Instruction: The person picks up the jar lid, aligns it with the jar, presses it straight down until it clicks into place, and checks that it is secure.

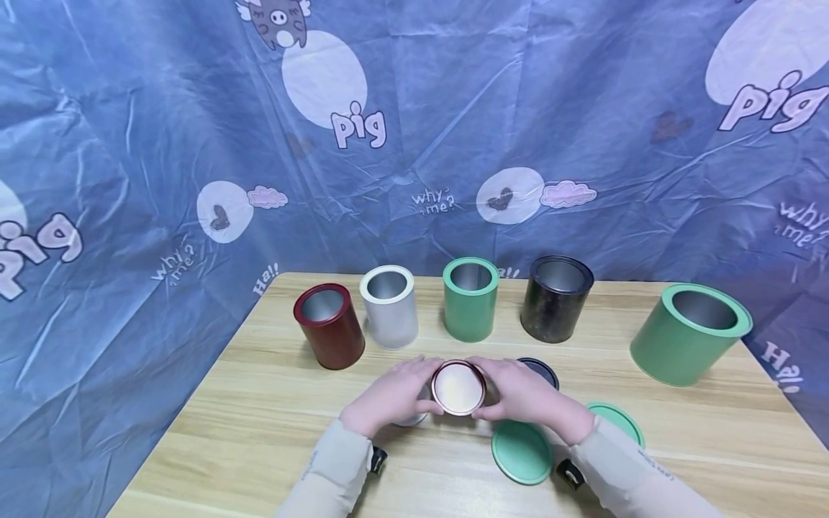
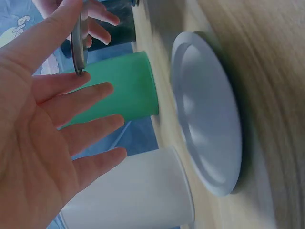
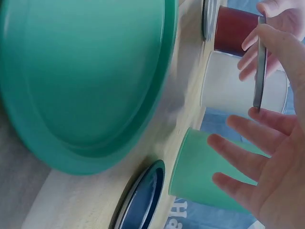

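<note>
A round lid with a dark red rim and a pale silvery face [image 1: 458, 388] is held up over the table between both hands. My left hand [image 1: 398, 388] pinches its left edge between thumb and forefinger, the other fingers spread. On the opposite edge, my right hand [image 1: 518, 388] grips it the same way. Both wrist views show the lid edge-on, as a thin metal disc [image 3: 260, 64]. Below the left hand lies a white lid [image 2: 207, 114], partly hidden in the head view. A green lid [image 1: 522, 453] and a black lid [image 1: 540, 370] lie near the right hand.
Open cans stand along the back of the wooden table [image 1: 246, 432]: red [image 1: 337, 338], white [image 1: 393, 316], green [image 1: 469, 316] and black [image 1: 550, 313]. A larger green can [image 1: 673, 345] stands at the right. Another green lid [image 1: 618, 421] lies partly behind the right forearm.
</note>
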A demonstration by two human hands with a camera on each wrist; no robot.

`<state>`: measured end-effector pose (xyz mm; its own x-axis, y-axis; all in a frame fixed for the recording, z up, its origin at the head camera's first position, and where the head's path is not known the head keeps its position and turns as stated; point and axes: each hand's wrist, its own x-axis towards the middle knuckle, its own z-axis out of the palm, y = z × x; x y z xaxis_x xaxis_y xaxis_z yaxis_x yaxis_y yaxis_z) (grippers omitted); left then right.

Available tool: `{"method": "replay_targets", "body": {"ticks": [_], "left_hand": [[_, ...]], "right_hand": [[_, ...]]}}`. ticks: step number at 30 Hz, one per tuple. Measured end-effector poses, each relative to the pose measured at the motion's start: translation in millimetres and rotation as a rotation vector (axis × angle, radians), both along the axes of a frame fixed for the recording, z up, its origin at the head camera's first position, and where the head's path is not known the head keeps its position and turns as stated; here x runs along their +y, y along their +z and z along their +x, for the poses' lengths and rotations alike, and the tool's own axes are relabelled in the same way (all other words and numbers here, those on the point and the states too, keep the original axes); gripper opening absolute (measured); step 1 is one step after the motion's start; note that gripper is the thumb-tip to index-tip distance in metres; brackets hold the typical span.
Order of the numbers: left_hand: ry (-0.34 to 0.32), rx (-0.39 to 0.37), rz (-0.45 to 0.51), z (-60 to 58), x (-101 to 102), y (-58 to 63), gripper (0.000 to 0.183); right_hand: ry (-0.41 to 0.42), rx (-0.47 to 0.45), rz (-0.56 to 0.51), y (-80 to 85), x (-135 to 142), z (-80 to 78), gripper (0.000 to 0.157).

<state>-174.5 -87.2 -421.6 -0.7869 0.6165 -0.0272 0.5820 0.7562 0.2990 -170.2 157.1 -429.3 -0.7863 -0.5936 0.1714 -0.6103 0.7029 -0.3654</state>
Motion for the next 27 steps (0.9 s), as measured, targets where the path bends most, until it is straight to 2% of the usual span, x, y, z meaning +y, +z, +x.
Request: {"method": "replay_targets", "body": {"ticks": [10, 14, 21, 27], "left_hand": [[-0.016, 0.046, 0.095, -0.3, -13, 6.1, 0.073], [-0.016, 0.031, 0.143, -0.9, -19, 8.6, 0.073], [-0.007, -0.002, 0.220, -1.7, -30, 15.3, 0.074], [0.018, 0.001, 0.264, -0.6, -39, 22.6, 0.075]], "right_hand": [[0.002, 0.016, -0.053, 0.1, -5, -2.5, 0.078], [0.001, 0.014, -0.093, 1.9, -7, -4.0, 0.078], [0.068, 0.024, -0.164, 11.0, -13, -7.1, 0.078], [0.131, -0.010, -0.250, 15.1, -21, -12.0, 0.076]]}}
